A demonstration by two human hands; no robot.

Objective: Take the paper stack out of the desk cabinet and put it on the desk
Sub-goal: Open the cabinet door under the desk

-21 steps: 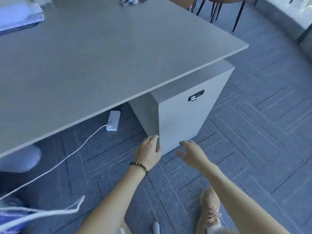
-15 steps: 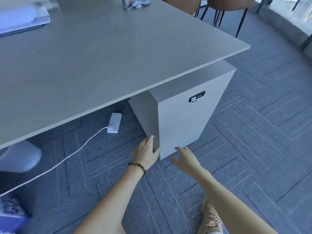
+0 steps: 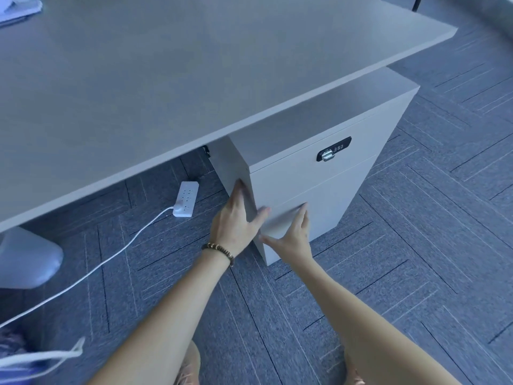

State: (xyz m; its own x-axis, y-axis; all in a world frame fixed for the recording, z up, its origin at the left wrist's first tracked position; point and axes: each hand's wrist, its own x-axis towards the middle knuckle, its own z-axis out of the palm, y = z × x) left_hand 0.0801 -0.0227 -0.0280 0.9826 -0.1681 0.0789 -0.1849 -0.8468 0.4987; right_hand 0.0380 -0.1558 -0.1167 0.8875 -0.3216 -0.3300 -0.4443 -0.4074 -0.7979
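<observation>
The pale grey desk cabinet [image 3: 319,173] stands under the right end of the desk [image 3: 166,79], all its drawers closed, with a black combination lock [image 3: 334,152] on the top one. No paper stack shows; the cabinet's inside is hidden. My left hand [image 3: 236,226], with a bead bracelet at the wrist, straddles the cabinet's front left corner, fingers flat on the side panel and thumb on the front. My right hand [image 3: 294,240] lies spread on the bottom drawer [image 3: 324,215], fingertips at the seam along its top edge.
A white power strip [image 3: 186,199] lies on the blue-grey carpet under the desk, its cable [image 3: 111,259] running to the lower left. A pale rounded object [image 3: 25,259] sits at the left. Papers [image 3: 19,9] lie on the desk's far left corner. A bag with white handles [image 3: 41,357] shows at bottom left.
Both hands have moved up and onto the cabinet: the left slid higher along the corner, the right went from hovering near the base onto the bottom drawer front. The view has come closer.
</observation>
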